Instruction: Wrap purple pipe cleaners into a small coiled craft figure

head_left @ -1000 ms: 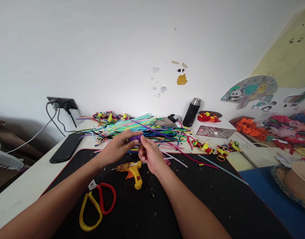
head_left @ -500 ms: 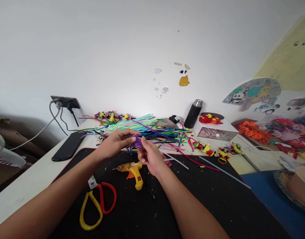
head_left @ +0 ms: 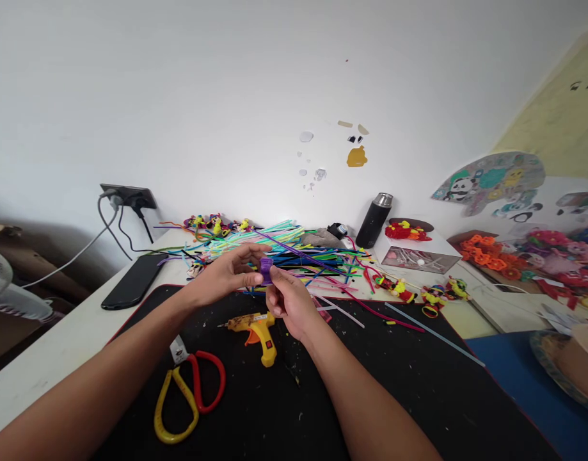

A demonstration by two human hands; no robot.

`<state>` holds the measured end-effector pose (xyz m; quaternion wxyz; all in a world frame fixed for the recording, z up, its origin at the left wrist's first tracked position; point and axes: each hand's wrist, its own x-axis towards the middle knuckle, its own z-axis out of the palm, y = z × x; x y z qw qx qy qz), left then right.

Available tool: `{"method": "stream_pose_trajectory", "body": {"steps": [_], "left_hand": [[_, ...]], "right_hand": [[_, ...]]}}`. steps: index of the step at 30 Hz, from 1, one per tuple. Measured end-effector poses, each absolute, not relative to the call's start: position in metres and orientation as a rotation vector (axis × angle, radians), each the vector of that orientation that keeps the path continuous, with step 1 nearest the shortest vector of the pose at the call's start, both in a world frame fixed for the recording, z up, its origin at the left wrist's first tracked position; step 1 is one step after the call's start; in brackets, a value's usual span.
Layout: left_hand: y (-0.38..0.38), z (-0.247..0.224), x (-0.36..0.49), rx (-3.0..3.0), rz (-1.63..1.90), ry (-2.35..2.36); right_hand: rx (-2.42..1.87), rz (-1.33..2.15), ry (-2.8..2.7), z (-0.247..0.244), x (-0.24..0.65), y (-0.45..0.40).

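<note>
Going left to right from my remote seat: the phone [head_left: 131, 282] lies by the left edge of the bench [head_left: 58, 349], just off the black mat [head_left: 361, 397]. Next come the scissors [head_left: 194, 379], handles toward the near edge, one yellow and one red.

Then the left hand [head_left: 222, 275], over the far edge of the mat. Its thumb and forefinger are apart; the thumb tip is right at the left side of the purple piece, though I honestly can't tell if it's pressing. The glue gun [head_left: 259, 330] lies on the mat just below, nozzle pointing left.

The purple piece [head_left: 266, 270] is up in the air between both hands, over the mat's far edge, with the heap of fuzzy stems [head_left: 255, 241] behind it. Looks wound or ridged, flared a bit top and bottom, but it's too small to be sure. My guess: nearly weightless, soft and springy, grippy rather than slippery, and easy to squash out of shape. I'd pinch it lightly by the sides at the waist and leave the flared ends alone.

Last, the right hand [head_left: 291, 301]: fingers clamped on the piece's right side, thumb on the near face.
</note>
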<state>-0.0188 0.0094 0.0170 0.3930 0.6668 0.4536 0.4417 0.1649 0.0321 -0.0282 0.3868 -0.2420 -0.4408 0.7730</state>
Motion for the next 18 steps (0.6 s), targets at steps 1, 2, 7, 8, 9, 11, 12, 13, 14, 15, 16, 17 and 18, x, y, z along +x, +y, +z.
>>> {"method": "stream_pose_trajectory", "body": {"steps": [1,2,7,8,9,11,12,13,14,15,16,17,18], "left_hand": [[0.0086,0.0173,-0.0193,1.752,1.098,1.183],[0.0077,0.0172,-0.0193,1.811,1.073,1.227],[0.0044,0.0128,-0.0155,2.031,1.015,1.387],[0.0042,0.0121,-0.0149,2.059,1.021,1.401],[0.0042,0.0116,-0.0147,2.085,1.025,1.412],[0.0044,0.0113,-0.0149,2.131,1.038,1.428],[0.0045,0.0114,-0.0153,2.151,1.045,1.432],[0.0046,0.0115,-0.0157,2.169,1.054,1.432],[0.0047,0.0117,-0.016,2.183,1.065,1.431],[0.0047,0.012,-0.0162,2.192,1.076,1.431],[0.0046,0.0123,-0.0162,2.194,1.085,1.433],[0.0044,0.0128,-0.016,2.191,1.093,1.438],[0.0042,0.0133,-0.0157,2.183,1.1,1.448]], "right_hand": [[-0.618,1.968,-1.115,-0.0281,0.1652,0.0324],[-0.621,1.968,-1.11,-0.0278,0.1655,0.0326],[-0.631,1.98,-1.093,-0.0259,0.1665,0.0318],[-0.627,1.986,-1.091,-0.0256,0.1666,0.0315],[-0.622,1.993,-1.088,-0.0254,0.1666,0.0313],[-0.617,2.006,-1.082,-0.0251,0.1668,0.0311],[-0.619,2.011,-1.075,-0.0251,0.1668,0.0311],[-0.623,2.013,-1.068,-0.025,0.1669,0.0312],[-0.627,2.014,-1.063,-0.0249,0.1669,0.0312],[-0.629,2.013,-1.059,-0.0249,0.167,0.0313],[-0.628,2.012,-1.056,-0.0248,0.167,0.0313],[-0.625,2.013,-1.055,-0.0247,0.167,0.0312],[-0.621,2.013,-1.057,-0.0247,0.167,0.0311]]}}
